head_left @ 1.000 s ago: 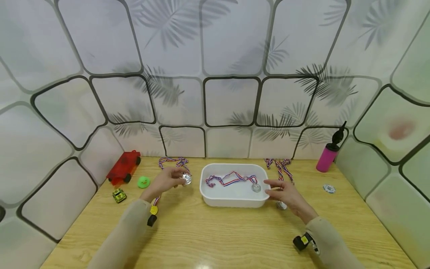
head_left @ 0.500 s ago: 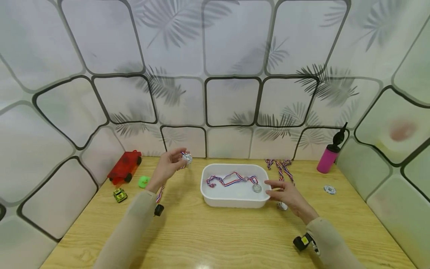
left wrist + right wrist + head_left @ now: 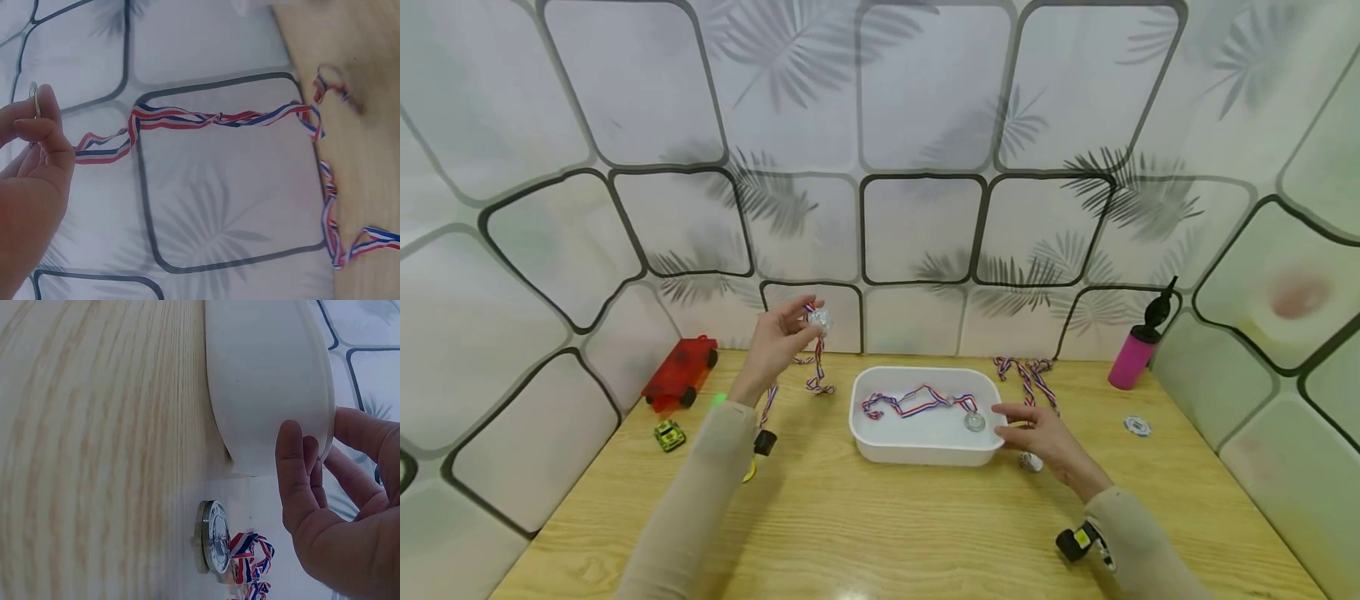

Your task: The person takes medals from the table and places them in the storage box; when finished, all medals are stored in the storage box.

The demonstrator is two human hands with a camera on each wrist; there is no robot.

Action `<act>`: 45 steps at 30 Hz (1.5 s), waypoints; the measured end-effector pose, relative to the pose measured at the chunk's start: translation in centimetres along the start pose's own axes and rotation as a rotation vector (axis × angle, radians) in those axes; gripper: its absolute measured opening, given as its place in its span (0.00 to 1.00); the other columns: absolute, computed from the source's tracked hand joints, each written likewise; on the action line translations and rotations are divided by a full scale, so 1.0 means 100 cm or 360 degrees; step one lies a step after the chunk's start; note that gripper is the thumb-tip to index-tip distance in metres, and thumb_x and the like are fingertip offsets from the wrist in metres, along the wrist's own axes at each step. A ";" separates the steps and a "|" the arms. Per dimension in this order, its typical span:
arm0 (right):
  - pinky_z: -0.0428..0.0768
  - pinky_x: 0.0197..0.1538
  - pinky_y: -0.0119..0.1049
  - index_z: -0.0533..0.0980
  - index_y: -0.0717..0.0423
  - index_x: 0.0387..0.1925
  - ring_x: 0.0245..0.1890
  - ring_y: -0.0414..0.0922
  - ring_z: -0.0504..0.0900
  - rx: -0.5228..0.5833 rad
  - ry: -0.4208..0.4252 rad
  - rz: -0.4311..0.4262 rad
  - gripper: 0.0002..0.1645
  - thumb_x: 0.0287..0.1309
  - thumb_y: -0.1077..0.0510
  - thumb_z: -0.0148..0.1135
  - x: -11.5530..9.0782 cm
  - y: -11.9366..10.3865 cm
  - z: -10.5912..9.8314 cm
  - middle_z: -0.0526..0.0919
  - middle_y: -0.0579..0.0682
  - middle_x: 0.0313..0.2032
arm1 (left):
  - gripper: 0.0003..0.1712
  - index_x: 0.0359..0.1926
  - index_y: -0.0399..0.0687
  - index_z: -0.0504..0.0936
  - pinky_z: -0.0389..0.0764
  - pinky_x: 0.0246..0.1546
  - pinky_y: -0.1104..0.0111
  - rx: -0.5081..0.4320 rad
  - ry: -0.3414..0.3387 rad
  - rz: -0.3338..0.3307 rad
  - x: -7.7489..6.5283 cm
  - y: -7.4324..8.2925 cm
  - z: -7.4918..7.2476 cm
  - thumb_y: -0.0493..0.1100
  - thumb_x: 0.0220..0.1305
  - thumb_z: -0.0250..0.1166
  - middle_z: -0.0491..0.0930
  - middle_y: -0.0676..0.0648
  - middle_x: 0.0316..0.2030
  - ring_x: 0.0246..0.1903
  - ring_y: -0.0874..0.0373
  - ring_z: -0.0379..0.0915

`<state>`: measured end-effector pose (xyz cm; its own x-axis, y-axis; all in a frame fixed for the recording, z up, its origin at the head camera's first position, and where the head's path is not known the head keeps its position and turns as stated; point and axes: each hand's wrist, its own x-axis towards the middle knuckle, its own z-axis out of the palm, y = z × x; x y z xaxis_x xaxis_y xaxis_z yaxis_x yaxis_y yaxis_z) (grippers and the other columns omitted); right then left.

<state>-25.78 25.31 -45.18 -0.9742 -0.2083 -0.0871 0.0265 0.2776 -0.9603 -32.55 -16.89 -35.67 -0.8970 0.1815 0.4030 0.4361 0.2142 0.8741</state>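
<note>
In the head view my left hand (image 3: pixel 777 340) pinches a silver medal (image 3: pixel 820 322) between thumb and fingers, raised above the table's back edge. Its red, white and blue ribbon (image 3: pixel 181 117) trails down, with its lower part on the table in the left wrist view. My right hand (image 3: pixel 1045 437) holds the right end of a white plastic tub (image 3: pixel 917 454), thumb against the outer wall and a finger at the rim. Inside the tub lies another silver medal (image 3: pixel 974 422) with its ribbon spread out. Just right of the tub, partly behind my right hand, lies a further silver medal (image 3: pixel 217 537).
A red toy vehicle (image 3: pixel 681 372), a small yellow toy car (image 3: pixel 669 435) and a mostly hidden green toy (image 3: pixel 719 399) sit at the left. A gold medal (image 3: pixel 749 472) shows beside my left sleeve. A pink pump (image 3: pixel 1132 358) and a chip (image 3: pixel 1137 426) are at the right.
My left hand has lifted the silver medal up and away from the table, with the ribbon now hanging below it. The right hand and the tub have stayed in place.
</note>
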 end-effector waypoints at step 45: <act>0.85 0.50 0.42 0.66 0.69 0.66 0.44 0.50 0.84 0.0025 -0.0008 0.0009 0.34 0.62 0.61 0.64 0.001 0.002 -0.002 0.73 0.70 0.55 | 0.30 0.66 0.44 0.72 0.80 0.35 0.72 -0.0326 -0.0499 0.0046 -0.011 0.052 0.043 0.32 0.63 0.65 0.77 0.39 0.61 0.38 0.58 0.84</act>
<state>-25.87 25.51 -45.35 -0.9729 -0.2112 -0.0938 0.0355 0.2643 -0.9638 -28.99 -11.83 -32.74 -0.8051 0.4763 0.3534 0.4088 0.0141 0.9125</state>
